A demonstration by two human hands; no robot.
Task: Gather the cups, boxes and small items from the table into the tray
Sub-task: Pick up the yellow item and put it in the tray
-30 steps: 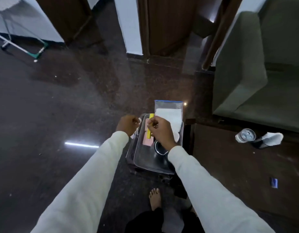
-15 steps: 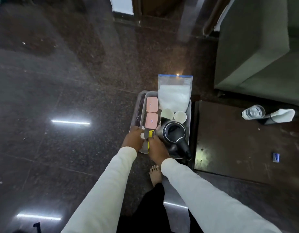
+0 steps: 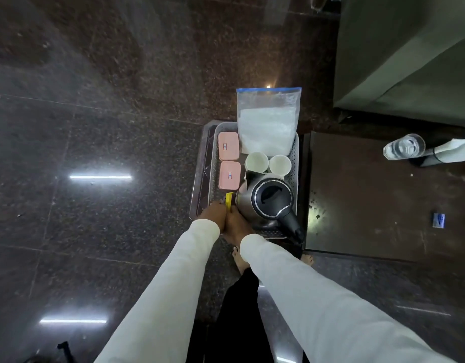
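Observation:
A perforated metal tray holds two pink boxes, two white cups, a steel kettle with a black lid and a clear zip bag of white material. My left hand and my right hand meet at the tray's near left corner. Both are closed around a small yellow item that sticks up between them. What else the fingers hold is hidden.
A dark brown table lies right of the tray, bearing a clear glass, a dark bottle with white cloth and a small blue packet. A green sofa stands behind it. My bare feet are below the tray.
The view tilted further down toward the tray. My hands drew back from the tray's far part to its near left corner, still gripping the yellow item, uncovering the boxes, cups and kettle.

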